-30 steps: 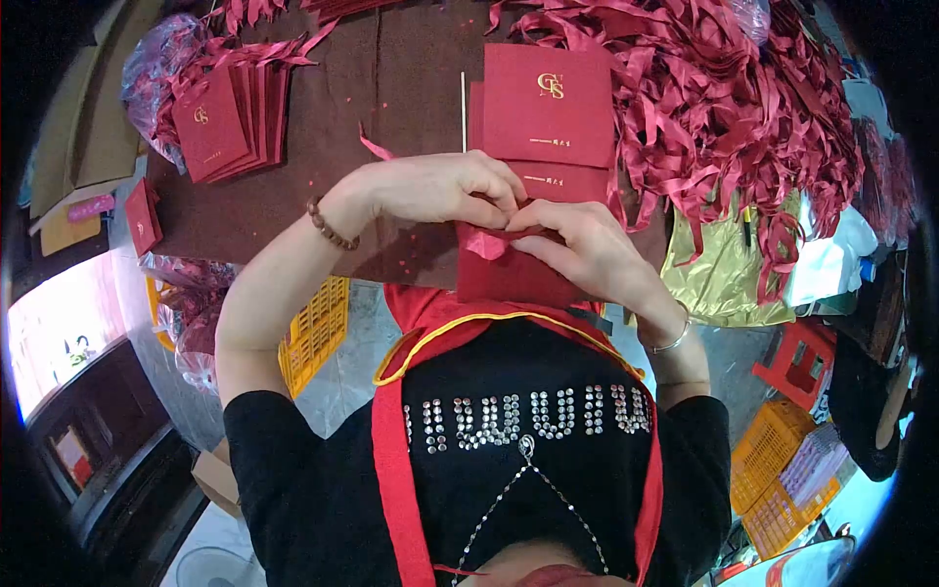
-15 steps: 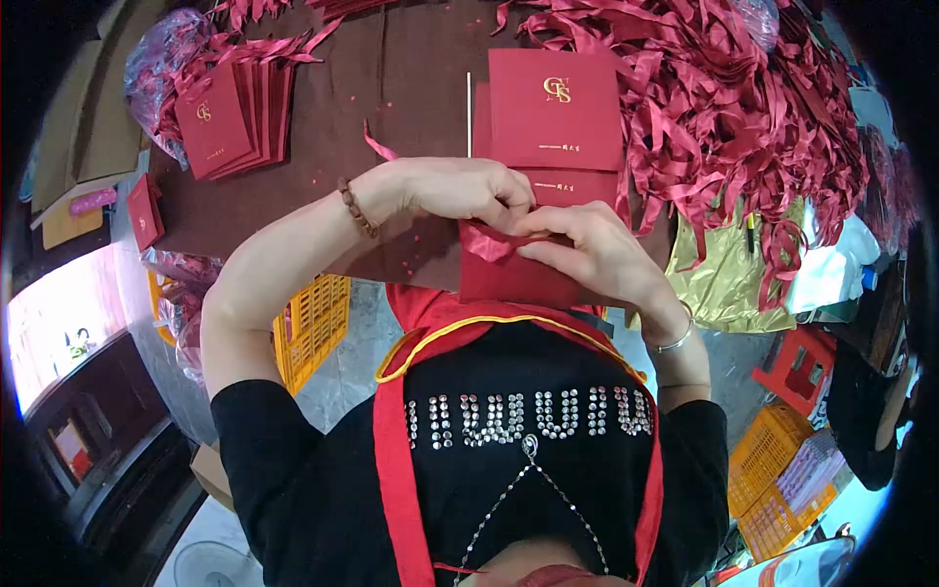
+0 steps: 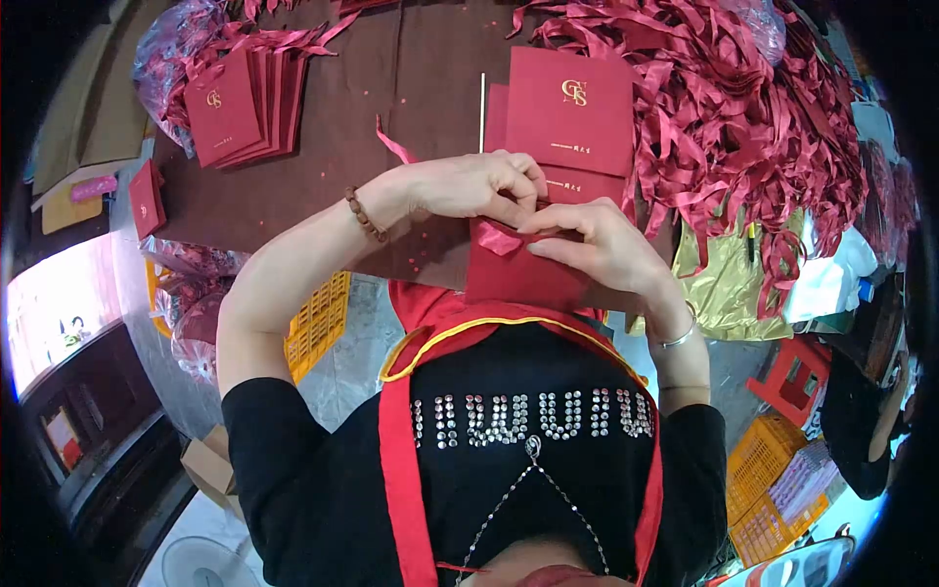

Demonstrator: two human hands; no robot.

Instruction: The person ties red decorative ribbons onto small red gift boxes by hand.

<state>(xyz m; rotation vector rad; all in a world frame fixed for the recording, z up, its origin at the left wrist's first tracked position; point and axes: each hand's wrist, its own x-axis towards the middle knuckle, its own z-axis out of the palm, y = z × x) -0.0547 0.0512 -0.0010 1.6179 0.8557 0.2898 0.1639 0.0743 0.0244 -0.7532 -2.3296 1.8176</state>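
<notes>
My left hand [image 3: 489, 188], wearing a beaded bracelet, is closed in a pinch over the near edge of the table. Just beside it, my right hand [image 3: 592, 245], with a silver bangle, also pinches, fingertips almost touching the left ones. A shiny red ribbon [image 3: 500, 239] shows under the fingers, lying on a flat dark-red paper bag [image 3: 518, 282]; the exact grip at the fingertips is hidden. Beyond the hands lie more red paper bags [image 3: 567, 108] with gold lettering, partly overlapped. A loose ribbon end [image 3: 393, 143] sticks out behind my left wrist.
A heap of red ribbon-handled bags [image 3: 734, 127] covers the table's right side. At left stands a fanned stack of red bags [image 3: 223, 110], with a plastic-wrapped bundle [image 3: 176, 64] beside it. Gold wrapping [image 3: 719, 284] hangs at right. Yellow crates [image 3: 318, 323] stand on the floor.
Both hands stay close together over the bag, the fingers shifting slightly and my left fingertips lifting a little. The whole view has moved slightly.
</notes>
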